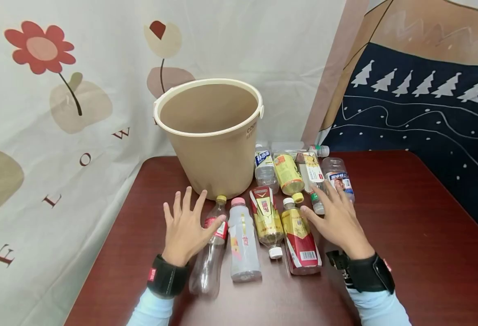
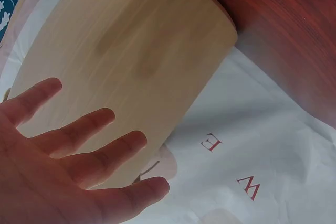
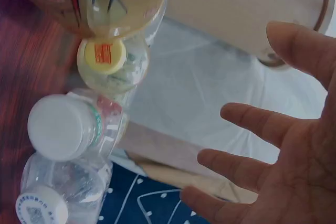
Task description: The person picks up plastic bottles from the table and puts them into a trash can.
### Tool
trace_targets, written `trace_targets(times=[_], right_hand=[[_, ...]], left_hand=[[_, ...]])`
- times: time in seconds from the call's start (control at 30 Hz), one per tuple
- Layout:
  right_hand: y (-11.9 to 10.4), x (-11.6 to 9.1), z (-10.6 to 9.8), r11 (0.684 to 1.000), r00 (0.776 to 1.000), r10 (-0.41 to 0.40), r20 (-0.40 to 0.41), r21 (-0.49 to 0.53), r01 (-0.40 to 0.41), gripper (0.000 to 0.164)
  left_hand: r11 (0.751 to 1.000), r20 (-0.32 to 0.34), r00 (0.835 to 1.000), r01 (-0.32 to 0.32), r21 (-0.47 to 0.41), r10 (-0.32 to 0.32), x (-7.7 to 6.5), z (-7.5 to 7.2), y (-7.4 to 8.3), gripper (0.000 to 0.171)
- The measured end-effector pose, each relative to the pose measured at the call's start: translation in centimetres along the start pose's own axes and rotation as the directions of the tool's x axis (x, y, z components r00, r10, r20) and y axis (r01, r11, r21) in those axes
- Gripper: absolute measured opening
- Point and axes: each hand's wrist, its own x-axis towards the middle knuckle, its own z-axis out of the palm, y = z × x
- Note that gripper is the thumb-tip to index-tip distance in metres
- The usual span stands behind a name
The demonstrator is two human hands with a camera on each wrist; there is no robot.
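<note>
My left hand (image 1: 185, 233) is spread with straight fingers, holding nothing. Its thumb overlaps a clear bottle (image 1: 207, 271) with a red label and yellow cap; contact cannot be told. Beside that lies a whitish bottle (image 1: 244, 249) with a pink cap. Two gold-and-red bottles follow, one with its cap toward me (image 1: 268, 217) and one with its cap away (image 1: 301, 240). My right hand (image 1: 338, 222), also spread and holding nothing, partly covers a bottle with a white label (image 1: 313, 168). Nearby lie a yellow-labelled bottle (image 1: 288, 174) and a clear blue-labelled bottle (image 1: 338, 174).
A tall beige bucket (image 1: 214, 158) stands behind the front bottles, its mouth upward. Another blue-labelled bottle (image 1: 265, 170) lies at its right, and a clear bottle (image 1: 320, 151) lies at the back. Printed cloth (image 1: 112, 45) hangs behind the dark red table (image 1: 418, 235).
</note>
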Motion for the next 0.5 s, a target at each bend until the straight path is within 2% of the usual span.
trace_targets(times=[0.13, 0.23, 0.33, 0.4, 0.5], right_hand=[[1.3, 0.2, -0.6, 0.999, 0.997, 0.031, -0.075, 0.019, -0.029, 0.063], [2.5, 0.2, -1.1, 0.99, 0.979, 0.14, -0.146, 0.045, -0.134, 0.055], [3.7, 0.3, -1.5, 0.963, 0.945, 0.267, -0.19, 0.081, -0.256, 0.048], [4.4, 0.4, -1.5, 0.943, 0.925, 0.33, -0.187, 0.094, -0.318, 0.045], [5.4, 0.5, -1.2, 0.919, 0.908, 0.392, -0.147, 0.102, -0.381, 0.045]], left_hand=[[1.0, 0.009, 1.0, 0.0, -0.008, 0.0, 0.0, -0.1, 0.1, 0.084], [1.0, 0.014, 1.0, -0.001, -0.015, 0.002, 0.0, -0.2, 0.3, 0.084], [1.0, 0.01, 1.0, -0.009, -0.016, 0.009, -0.1, -0.3, 0.4, 0.084], [1.0, 0.006, 1.0, -0.013, -0.015, 0.013, -0.1, -0.2, 0.4, 0.084], [1.0, 0.0, 1.0, -0.021, -0.005, 0.021, -0.2, -0.1, 0.4, 0.084]])
